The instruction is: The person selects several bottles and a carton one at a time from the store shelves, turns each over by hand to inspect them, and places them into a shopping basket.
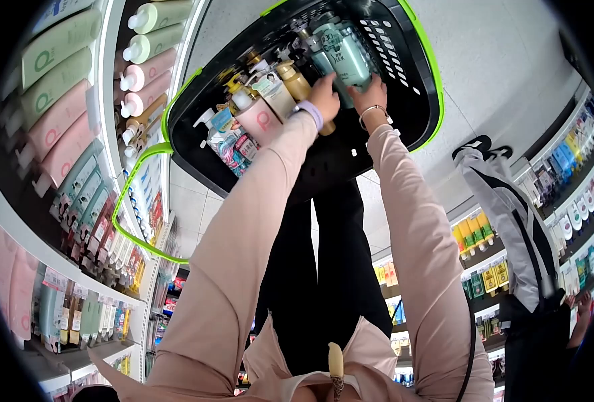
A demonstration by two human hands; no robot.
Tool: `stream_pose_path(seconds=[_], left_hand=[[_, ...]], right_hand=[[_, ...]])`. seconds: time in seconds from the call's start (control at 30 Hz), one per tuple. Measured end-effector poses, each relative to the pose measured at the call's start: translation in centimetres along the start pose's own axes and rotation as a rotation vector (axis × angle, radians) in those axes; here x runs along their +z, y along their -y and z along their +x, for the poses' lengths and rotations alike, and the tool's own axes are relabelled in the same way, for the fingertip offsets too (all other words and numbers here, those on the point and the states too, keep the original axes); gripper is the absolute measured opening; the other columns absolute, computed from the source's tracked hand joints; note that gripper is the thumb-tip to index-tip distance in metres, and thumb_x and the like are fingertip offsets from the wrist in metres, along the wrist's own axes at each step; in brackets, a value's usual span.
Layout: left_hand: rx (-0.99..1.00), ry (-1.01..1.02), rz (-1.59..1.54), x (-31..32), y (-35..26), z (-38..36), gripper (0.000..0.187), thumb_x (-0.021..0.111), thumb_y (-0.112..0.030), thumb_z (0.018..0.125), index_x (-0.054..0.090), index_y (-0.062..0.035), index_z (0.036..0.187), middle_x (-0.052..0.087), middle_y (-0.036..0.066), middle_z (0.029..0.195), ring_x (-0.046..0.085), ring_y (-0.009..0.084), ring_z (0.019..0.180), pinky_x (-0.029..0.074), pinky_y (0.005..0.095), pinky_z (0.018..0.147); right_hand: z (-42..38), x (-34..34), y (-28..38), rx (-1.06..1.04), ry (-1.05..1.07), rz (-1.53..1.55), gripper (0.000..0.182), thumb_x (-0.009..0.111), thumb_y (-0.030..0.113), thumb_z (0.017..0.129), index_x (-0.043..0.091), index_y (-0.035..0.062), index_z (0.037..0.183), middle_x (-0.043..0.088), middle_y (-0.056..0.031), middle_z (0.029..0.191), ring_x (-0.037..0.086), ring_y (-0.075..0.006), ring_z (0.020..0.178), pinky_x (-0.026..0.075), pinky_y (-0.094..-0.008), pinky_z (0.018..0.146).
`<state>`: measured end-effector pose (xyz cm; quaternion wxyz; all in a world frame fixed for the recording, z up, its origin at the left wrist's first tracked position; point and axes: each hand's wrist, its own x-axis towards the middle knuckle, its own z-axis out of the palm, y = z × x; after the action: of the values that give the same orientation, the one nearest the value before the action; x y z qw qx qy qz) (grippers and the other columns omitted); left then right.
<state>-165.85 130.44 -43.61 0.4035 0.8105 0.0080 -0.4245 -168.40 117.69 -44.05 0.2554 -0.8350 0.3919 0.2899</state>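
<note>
In the black basket [411,127] with a bright green rim, my right hand [370,96] is closed around the lower end of a teal bottle [347,59] with white lettering. My left hand [324,100] is curled between a gold pump bottle [293,80] and a second, narrower teal bottle [319,60]; what its fingers grip is hidden. Left of it stand a pink pump bottle [258,120], a cream-coloured box [274,95] and a patterned pump bottle [230,144]. Darker bottles at the basket's far end are partly hidden.
Shelves with green pump bottles [166,41] and pink pump bottles [155,70] run along the left. The basket's green handle [133,234] hangs out to the left. At the right a person in grey trousers [498,201] stands beside more stocked shelves [571,181]. Pale floor tiles [504,67] lie between.
</note>
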Motion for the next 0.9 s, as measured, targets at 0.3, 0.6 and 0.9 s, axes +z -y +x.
stream_pose_path(seconds=[0.3, 0.6, 0.9], left_hand=[[0.134, 0.122, 0.48, -1.1, 2.2, -10.6, 0.049, 0.051, -0.006, 0.073, 0.042, -0.0084, 0.12, 0.039, 0.008, 0.125, 0.039, 0.0259, 0.115, 0.034, 0.0377, 0.095], [-0.002, 0.02, 0.166, 1.3, 4.3, -8.5, 0.043, 0.054, -0.013, 0.076, 0.044, -0.0032, 0.117, 0.04, 0.017, 0.121, 0.045, 0.0329, 0.106, 0.039, 0.0359, 0.089], [-0.262, -0.128, -1.053, -5.7, -5.2, -13.2, 0.054, 0.052, -0.031, 0.086, 0.036, 0.0054, 0.122, 0.054, 0.014, 0.108, 0.05, 0.0175, 0.101, 0.041, 0.0281, 0.083]], right_hand=[[-0.8, -1.4, -0.3, -0.098, 0.02, -0.146, 0.078, 0.073, 0.03, 0.062, 0.036, 0.0025, 0.124, 0.044, -0.0199, 0.114, 0.049, -0.034, 0.101, 0.041, -0.0361, 0.087], [-0.2, -1.9, 0.5, -0.104, 0.235, -0.125, 0.078, 0.077, 0.035, 0.06, 0.039, -0.0059, 0.115, 0.057, -0.0209, 0.101, 0.058, -0.0305, 0.091, 0.046, -0.0344, 0.078], [-10.6, -7.7, 1.7, -0.111, 0.755, 0.708, 0.047, 0.066, 0.02, 0.076, 0.047, -0.0046, 0.111, 0.058, -0.0083, 0.097, 0.056, -0.013, 0.082, 0.047, -0.0259, 0.066]])
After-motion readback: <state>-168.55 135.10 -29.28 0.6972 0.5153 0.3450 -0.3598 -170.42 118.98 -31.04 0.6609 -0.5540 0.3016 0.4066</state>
